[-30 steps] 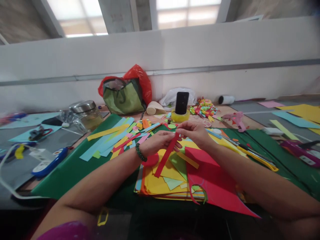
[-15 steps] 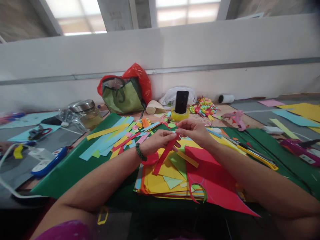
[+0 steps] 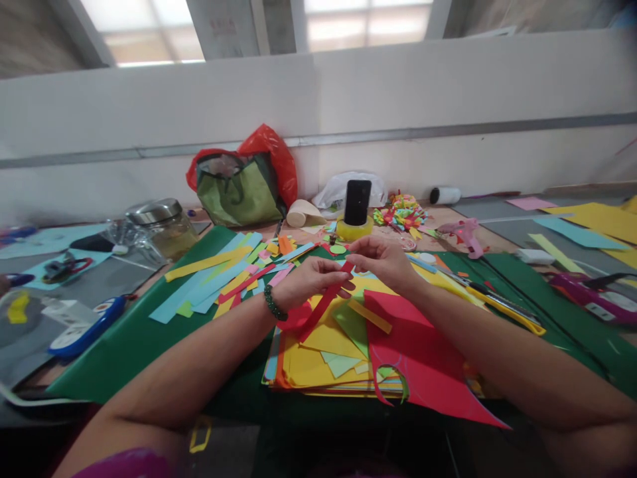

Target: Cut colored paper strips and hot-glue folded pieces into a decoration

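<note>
Far left on my feed, a blue-and-white power strip (image 3: 87, 326) lies on the grey surface, with a glass jar (image 3: 172, 238) under a metal lid farther back. Next, loose blue, yellow and red paper strips (image 3: 212, 282) lie overlapping on green sheeting (image 3: 119, 338); behind them, a green bag (image 3: 239, 196) slumps near the wall. I read the left hand (image 3: 316, 279), dark beaded bracelet (image 3: 273, 303) at its wrist, as pinched on a red paper strip (image 3: 318, 315). That strip slants down and left above a paper stack (image 3: 296, 365); contact with it, I can't tell. Smartphone (image 3: 357, 202) upright behind, at a yellow tape roll (image 3: 354, 230). Right hand (image 3: 383, 262): thumb and forefinger closed on the strip's upper end, just beside the left fingertips. Right of centre, a red sheet (image 3: 423, 345) with a rounded cut-out overlaps the stack; pink glue gun (image 3: 468, 236) beyond, yellow-handled utility knife (image 3: 507, 309) farthest right.
</note>
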The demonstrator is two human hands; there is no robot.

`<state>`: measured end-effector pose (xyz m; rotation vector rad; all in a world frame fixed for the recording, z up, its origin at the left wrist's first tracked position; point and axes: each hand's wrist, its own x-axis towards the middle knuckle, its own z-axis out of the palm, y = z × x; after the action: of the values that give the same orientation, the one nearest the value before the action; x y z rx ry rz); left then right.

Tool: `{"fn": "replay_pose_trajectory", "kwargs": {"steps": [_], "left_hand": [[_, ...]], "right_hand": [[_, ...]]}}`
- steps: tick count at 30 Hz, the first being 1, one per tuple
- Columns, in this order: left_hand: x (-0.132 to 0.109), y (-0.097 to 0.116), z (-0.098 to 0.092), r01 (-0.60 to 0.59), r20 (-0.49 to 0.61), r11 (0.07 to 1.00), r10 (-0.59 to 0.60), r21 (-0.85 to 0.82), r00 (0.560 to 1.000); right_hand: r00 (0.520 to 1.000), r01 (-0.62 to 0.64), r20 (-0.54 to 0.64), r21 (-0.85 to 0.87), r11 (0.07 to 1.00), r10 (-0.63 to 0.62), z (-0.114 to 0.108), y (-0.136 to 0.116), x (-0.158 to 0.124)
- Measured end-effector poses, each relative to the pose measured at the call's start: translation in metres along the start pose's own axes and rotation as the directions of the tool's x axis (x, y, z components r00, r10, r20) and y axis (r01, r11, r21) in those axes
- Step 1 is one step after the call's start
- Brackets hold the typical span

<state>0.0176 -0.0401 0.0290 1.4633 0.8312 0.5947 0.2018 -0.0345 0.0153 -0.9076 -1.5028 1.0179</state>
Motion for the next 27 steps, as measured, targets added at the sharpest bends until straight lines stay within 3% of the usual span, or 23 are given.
{"fn": "replay_pose_trajectory", "kwargs": {"steps": [14,27], "left_hand": [[0.0030,-0.0060,-0.0050,0.058,0.060,0.985,-0.049,-0.160,0.997],[0.0024,-0.0010,-0.0041,0.084,0.051,0.977,-0.075,-0.198,0.996]], "right_hand": [[1.000,0.006,0.001,0.003,1.000,-0.006,0.0007,0.0000,-0.0002],[1.000,-0.014,0.005,-0.022,1.000,0.014,-0.0012,0.0005,-0.0004]]}}
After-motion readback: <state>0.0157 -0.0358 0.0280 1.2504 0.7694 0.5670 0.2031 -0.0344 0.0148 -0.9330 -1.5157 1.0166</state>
